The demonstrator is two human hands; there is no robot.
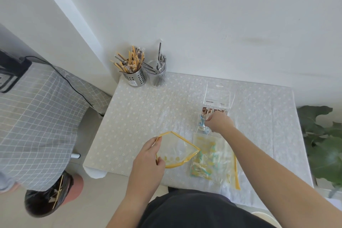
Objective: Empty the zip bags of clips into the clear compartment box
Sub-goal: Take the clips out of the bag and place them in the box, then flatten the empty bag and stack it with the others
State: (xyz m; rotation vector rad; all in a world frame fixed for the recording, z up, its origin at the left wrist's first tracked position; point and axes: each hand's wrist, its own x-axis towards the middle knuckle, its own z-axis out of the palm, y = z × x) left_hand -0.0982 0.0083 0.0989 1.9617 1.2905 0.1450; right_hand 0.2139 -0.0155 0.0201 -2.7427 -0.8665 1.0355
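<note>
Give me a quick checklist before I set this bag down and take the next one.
1. Held bag emptied: ok, no clips seen inside.
2. Left hand grips the bag's rim: ok.
3. Box open, lid up: ok.
4. Right hand clear of the box: not ok, it is over the blue clips there.
5. Right hand free of clips: cannot tell.
6. Second bag with clips lies flat beside the box: ok; zip state: cannot tell.
</note>
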